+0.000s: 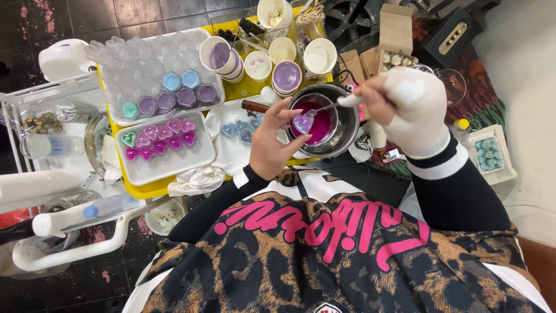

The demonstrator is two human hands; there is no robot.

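Holding heart mould in left hand, spoon in right hand

Layout: pot at centre, under the mould held in the left hand; spoon in the right hand reaches over the pot from the right. Cups stand behind the pot. Left of the pot, a cloth bears more moulds; farther left lie two trays, one behind the other.
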